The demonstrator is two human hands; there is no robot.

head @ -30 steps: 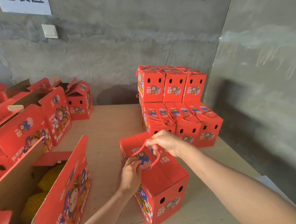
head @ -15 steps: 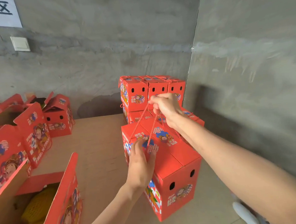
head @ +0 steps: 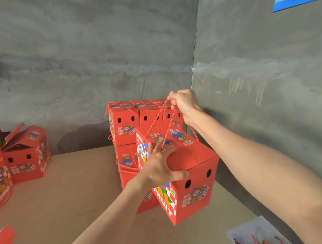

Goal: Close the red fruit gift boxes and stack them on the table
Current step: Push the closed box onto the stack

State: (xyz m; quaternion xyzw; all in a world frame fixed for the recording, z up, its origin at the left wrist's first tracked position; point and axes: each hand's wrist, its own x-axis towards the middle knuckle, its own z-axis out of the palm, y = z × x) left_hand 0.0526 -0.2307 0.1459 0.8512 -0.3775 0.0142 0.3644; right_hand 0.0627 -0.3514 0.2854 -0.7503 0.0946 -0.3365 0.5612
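A closed red fruit gift box hangs in the air above the wooden table, tilted, in front of the stack. My right hand is closed on its red rope handle and holds it up. My left hand lies flat on the box's top near corner, fingers spread. Behind it, against the back wall, stands the stack of closed red boxes, at least two layers high and partly hidden by the lifted box.
At the left stand other red boxes, one with its lid flaps open. Concrete walls meet in a corner right behind the stack. A white bag with red ropes lies at the lower right by the table edge.
The box has been lifted off the table by its rope handle and carried up and toward the stack. My left hand moved from its side onto its top. My view turned right.
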